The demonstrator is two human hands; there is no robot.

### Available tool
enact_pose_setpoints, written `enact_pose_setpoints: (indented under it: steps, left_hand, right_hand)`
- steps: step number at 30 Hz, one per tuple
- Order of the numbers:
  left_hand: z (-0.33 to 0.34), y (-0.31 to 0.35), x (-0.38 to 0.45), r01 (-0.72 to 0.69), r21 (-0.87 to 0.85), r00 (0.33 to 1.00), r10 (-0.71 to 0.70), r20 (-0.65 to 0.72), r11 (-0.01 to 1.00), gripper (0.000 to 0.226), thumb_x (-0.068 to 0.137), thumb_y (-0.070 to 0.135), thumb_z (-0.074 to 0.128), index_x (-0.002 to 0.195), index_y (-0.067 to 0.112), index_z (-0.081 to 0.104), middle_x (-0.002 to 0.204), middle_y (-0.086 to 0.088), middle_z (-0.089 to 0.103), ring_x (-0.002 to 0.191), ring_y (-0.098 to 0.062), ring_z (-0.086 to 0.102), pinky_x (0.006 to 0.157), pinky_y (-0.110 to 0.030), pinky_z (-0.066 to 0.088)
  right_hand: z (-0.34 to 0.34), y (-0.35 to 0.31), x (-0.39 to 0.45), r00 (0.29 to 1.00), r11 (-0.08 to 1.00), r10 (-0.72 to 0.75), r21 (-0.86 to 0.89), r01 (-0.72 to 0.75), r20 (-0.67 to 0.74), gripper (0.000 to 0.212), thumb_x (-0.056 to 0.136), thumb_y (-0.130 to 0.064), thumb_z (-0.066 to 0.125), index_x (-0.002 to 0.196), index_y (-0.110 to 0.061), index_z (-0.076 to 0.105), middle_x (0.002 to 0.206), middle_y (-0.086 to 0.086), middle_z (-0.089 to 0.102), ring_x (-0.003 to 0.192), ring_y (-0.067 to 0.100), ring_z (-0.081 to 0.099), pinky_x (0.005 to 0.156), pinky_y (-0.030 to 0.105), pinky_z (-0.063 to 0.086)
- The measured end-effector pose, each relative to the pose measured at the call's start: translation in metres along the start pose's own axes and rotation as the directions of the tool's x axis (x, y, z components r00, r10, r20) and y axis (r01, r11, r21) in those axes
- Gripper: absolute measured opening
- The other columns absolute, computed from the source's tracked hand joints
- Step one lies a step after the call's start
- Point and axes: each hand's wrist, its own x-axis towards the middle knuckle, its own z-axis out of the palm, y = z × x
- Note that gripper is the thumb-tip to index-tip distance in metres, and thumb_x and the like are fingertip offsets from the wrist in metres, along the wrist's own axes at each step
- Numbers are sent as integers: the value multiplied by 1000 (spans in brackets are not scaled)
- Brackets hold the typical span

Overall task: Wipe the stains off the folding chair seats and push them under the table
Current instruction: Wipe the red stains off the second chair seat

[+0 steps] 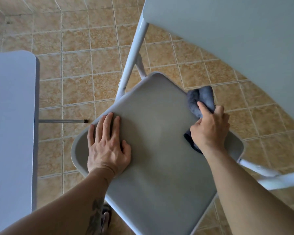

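Note:
A grey folding chair seat (156, 150) fills the middle of the view, turned at an angle, on a white metal frame (134, 53). Its backrest (227, 31) rises at the upper right. My left hand (107, 146) lies flat on the seat's left side, fingers spread, holding nothing. My right hand (210, 128) grips a bunched dark grey cloth (200, 99) at the seat's right edge. No stain shows on the visible part of the seat.
A white table top (10, 124) runs along the left edge, with one thin metal leg (63, 121) ending in a black foot on the floor. Tan tiled floor (75, 65) surrounds the chair. A sandalled foot (106, 216) shows below the seat.

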Motion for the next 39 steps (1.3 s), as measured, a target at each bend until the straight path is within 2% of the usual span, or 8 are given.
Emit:
enact_pose_setpoints:
  steps: [4,9,13,17,21,26,34,39]
  left_hand:
    - [2,0,-1,-3,1,1000,3,-25,1000,77,78,41,43,149,15,30,157,-9,26,146,-27,19,120,-51,9]
    - [5,-1,-1,-10,7,998,10,-57,1000,76,77,40,44,147,14,33,156,-10,28,145,-28,22,120,-51,10]
    - [7,0,-2,-17,3,996,17,-85,1000,74,77,40,43,146,13,36,154,-11,31,144,-29,24,119,-51,11]
    - [7,0,-2,-25,-12,994,23,-107,1000,73,78,40,44,145,12,37,154,-11,32,143,-30,24,119,-51,11]
    - [6,-1,-3,-28,-26,993,25,-114,999,72,78,40,43,145,13,37,154,-11,31,144,-29,23,119,-51,11]
    - [7,-2,-3,-31,-29,993,27,-112,999,72,79,41,43,146,13,36,154,-11,31,144,-29,23,120,-52,11]
    - [5,-1,-3,-33,-51,995,28,-98,998,72,79,39,44,145,13,36,154,-12,31,144,-30,22,119,-53,11]
    - [5,-2,-4,-46,-69,994,39,-102,997,71,80,39,45,146,14,35,155,-11,30,145,-28,21,120,-53,10]
  right_hand:
    - [-3,-11,-43,995,992,102,71,-101,-5,56,77,-7,60,129,-27,63,123,16,48,105,41,44,87,49,35]
    - [3,-65,-103,959,964,-262,59,257,107,60,66,-15,55,123,-34,62,114,6,48,92,33,44,73,42,34]
    - [-6,-37,-90,933,944,-330,58,325,145,63,73,-9,57,130,-33,59,119,6,48,96,32,43,76,43,37]
    - [-22,19,-66,975,976,-190,-87,201,113,62,76,-9,57,133,-34,58,114,10,48,100,37,44,84,49,39]
    - [-32,66,-60,993,986,107,-130,-100,47,62,80,-8,60,136,-33,56,119,15,45,106,41,41,92,52,36]
    - [-27,40,-73,952,956,293,-48,-290,83,62,77,-13,60,135,-34,54,128,12,40,118,38,37,99,54,35]
    - [-13,-39,-140,950,967,-248,97,234,187,61,74,-17,54,133,-34,57,117,6,45,99,33,43,82,46,41]
    - [-22,3,-119,989,995,-101,27,99,103,59,77,-12,59,132,-35,60,113,10,48,101,38,46,86,48,44]
